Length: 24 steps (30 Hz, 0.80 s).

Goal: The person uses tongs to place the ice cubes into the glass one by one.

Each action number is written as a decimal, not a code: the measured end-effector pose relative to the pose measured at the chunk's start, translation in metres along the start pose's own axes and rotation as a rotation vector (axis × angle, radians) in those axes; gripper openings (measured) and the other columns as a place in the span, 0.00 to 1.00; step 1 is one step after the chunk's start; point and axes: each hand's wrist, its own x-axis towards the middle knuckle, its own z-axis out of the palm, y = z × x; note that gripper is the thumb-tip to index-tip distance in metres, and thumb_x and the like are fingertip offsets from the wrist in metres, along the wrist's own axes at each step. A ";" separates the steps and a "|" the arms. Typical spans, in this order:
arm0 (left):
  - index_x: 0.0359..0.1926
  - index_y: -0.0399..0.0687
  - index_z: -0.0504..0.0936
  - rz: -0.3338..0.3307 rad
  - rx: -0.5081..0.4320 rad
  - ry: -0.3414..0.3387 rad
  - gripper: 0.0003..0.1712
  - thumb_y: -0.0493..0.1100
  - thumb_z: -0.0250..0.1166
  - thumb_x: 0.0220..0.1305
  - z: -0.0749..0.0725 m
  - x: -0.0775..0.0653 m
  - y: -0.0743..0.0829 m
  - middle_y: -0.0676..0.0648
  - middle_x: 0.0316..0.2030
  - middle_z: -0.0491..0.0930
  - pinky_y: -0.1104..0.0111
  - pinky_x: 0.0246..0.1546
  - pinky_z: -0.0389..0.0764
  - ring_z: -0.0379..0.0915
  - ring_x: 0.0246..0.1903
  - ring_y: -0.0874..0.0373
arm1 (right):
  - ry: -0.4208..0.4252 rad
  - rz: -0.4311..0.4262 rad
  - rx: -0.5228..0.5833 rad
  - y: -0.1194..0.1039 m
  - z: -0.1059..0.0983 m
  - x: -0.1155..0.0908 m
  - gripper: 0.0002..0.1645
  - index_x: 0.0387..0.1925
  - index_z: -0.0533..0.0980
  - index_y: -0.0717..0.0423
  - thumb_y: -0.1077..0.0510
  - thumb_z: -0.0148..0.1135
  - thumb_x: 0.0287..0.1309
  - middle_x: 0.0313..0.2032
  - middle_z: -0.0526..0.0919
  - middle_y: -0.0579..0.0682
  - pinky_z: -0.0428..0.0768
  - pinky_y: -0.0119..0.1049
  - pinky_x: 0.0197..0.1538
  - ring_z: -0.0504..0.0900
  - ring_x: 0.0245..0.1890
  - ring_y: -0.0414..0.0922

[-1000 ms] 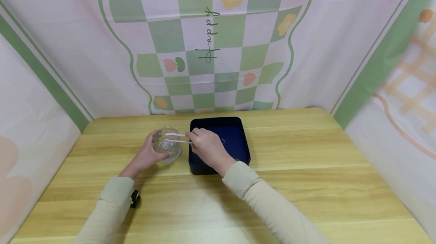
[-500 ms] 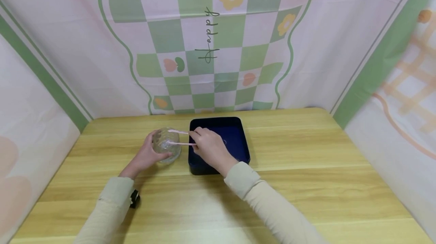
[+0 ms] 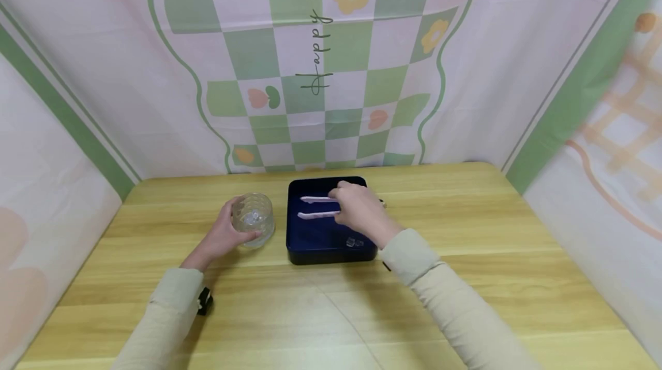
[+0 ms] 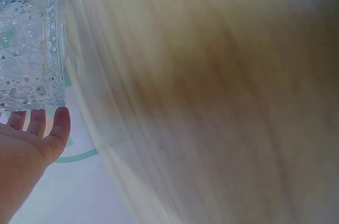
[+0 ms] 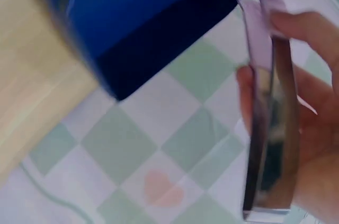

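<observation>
In the head view my left hand [image 3: 227, 232] curls round the side of a clear patterned glass [image 3: 262, 215] standing upright on the table. Something clear lies at the bottom of the glass, too blurred to make out. My right hand [image 3: 360, 209] grips a pair of tongs [image 3: 316, 215] over a dark blue square tray [image 3: 315, 246]. The tongs have pale pink tips, spread apart with nothing between them; the right wrist view shows their metal handle [image 5: 283, 128]. Several small clear cubes [image 3: 354, 242] lie in the tray's near right corner, beneath my right hand.
The wooden table [image 3: 465, 278] extends around the tray and the glass. A patterned cloth backdrop [image 3: 305, 60] hangs behind the table's far edge, with more cloth at both sides. A small black object [image 3: 205, 301] sits at my left sleeve.
My right hand has moved right with the tongs, from above the glass to over the tray. The tongs' tips spread apart along the way. My left hand stays on the glass.
</observation>
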 end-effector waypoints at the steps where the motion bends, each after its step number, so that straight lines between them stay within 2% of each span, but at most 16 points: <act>1: 0.73 0.43 0.45 -0.005 -0.002 0.000 0.62 0.52 0.75 0.48 0.000 0.000 0.000 0.31 0.70 0.51 0.39 0.66 0.61 0.53 0.67 0.33 | -0.039 0.008 0.003 0.004 -0.003 -0.002 0.22 0.49 0.81 0.58 0.61 0.69 0.48 0.43 0.82 0.53 0.84 0.43 0.45 0.83 0.43 0.50; 5: 0.73 0.44 0.44 -0.014 0.009 -0.006 0.62 0.54 0.75 0.48 -0.001 -0.001 -0.001 0.32 0.70 0.51 0.39 0.65 0.62 0.55 0.66 0.33 | -0.158 0.034 0.036 0.020 -0.010 -0.010 0.22 0.50 0.80 0.61 0.62 0.68 0.49 0.46 0.82 0.55 0.83 0.44 0.49 0.82 0.46 0.51; 8: 0.74 0.45 0.44 -0.019 0.013 -0.008 0.62 0.55 0.75 0.48 -0.001 -0.001 0.000 0.32 0.70 0.51 0.38 0.64 0.63 0.55 0.66 0.33 | -0.202 0.033 0.043 0.030 -0.013 -0.015 0.21 0.48 0.80 0.61 0.63 0.67 0.49 0.46 0.83 0.56 0.83 0.44 0.47 0.82 0.45 0.51; 13: 0.74 0.45 0.44 -0.020 0.009 -0.012 0.62 0.54 0.74 0.48 -0.001 -0.001 0.000 0.32 0.70 0.51 0.39 0.64 0.63 0.55 0.66 0.33 | -0.231 0.019 0.027 0.045 -0.014 -0.023 0.16 0.41 0.83 0.60 0.63 0.69 0.45 0.39 0.86 0.54 0.83 0.42 0.40 0.82 0.35 0.47; 24: 0.74 0.46 0.43 -0.024 0.007 -0.014 0.62 0.56 0.74 0.49 -0.002 0.000 -0.001 0.33 0.71 0.50 0.39 0.65 0.62 0.54 0.67 0.34 | -0.254 0.029 0.038 0.062 -0.018 -0.031 0.10 0.30 0.84 0.57 0.64 0.68 0.40 0.29 0.84 0.48 0.78 0.39 0.32 0.77 0.28 0.43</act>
